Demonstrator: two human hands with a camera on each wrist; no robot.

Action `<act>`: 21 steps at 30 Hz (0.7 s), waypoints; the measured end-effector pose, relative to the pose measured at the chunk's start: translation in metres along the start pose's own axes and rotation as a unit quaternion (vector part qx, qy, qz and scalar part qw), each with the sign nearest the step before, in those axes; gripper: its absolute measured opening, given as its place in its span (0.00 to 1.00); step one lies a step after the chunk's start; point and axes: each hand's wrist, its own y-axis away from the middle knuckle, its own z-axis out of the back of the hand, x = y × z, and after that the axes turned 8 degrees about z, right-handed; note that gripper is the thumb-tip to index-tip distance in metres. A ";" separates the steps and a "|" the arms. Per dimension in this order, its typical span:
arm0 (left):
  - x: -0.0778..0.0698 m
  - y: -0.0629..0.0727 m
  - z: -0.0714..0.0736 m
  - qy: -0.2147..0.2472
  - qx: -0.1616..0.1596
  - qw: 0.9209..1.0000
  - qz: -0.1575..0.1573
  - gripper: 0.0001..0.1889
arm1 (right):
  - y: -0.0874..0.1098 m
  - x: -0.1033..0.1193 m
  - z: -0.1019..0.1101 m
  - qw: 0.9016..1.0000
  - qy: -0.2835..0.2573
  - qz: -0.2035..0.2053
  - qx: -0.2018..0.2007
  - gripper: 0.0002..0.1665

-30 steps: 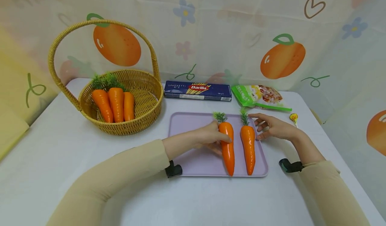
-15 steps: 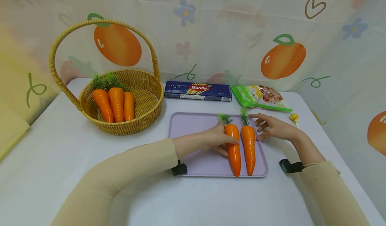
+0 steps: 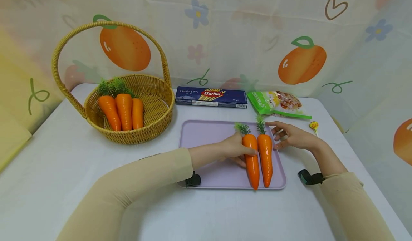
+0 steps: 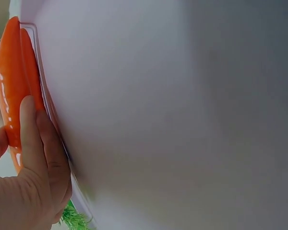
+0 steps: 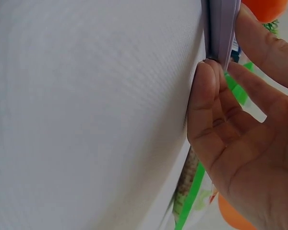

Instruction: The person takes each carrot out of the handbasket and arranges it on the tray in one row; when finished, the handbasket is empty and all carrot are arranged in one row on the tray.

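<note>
My left hand [image 3: 234, 148] grips a glossy orange carrot [image 3: 253, 169] with a green top, thumb across the side facing up and fingers on its left side. The carrot lies along the right half of a lilac tray [image 3: 209, 130], its tip at the front rim. Close beside it on the right is a second carrot [image 3: 265, 158]. In the left wrist view the held carrot [image 4: 9, 81] partly covers the other. My right hand [image 3: 291, 136] holds the tray's right edge, thumb at the rim [image 5: 225, 28] and curved fingers against the outer side.
A wicker basket [image 3: 167, 116] with a tall handle, back left, holds three carrots [image 3: 124, 110]. Behind the tray lie a blue spaghetti box [image 3: 210, 97] and a green snack bag [image 3: 280, 104]. A yellow lollipop [image 3: 313, 126] lies right of my right hand.
My left hand has slid its carrot rightward over the tray, closing most of the gap to the second carrot. The right hand has stayed in place at the tray's edge.
</note>
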 end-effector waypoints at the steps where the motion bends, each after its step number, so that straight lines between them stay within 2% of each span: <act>1: 0.000 0.000 0.000 -0.003 -0.003 1.000 -0.002 0.21 | 0.000 0.000 0.000 1.000 0.001 0.000 0.000 0.50; 5: 0.000 -0.002 0.001 -0.014 -0.019 1.000 -0.009 0.26 | 0.000 -0.001 0.000 1.000 0.002 0.002 -0.001 0.50; 10: 0.000 -0.004 0.002 -0.027 -0.022 0.999 -0.014 0.32 | 0.000 -0.001 0.000 1.000 0.002 -0.001 0.001 0.50; 17: -0.001 -0.005 0.002 -0.041 -0.020 0.999 0.004 0.30 | 0.000 -0.001 -0.001 1.000 -0.001 -0.003 -0.001 0.49; 21: -0.001 -0.005 0.002 -0.047 -0.021 0.999 0.003 0.29 | 0.000 -0.001 -0.001 1.000 -0.006 -0.004 -0.001 0.49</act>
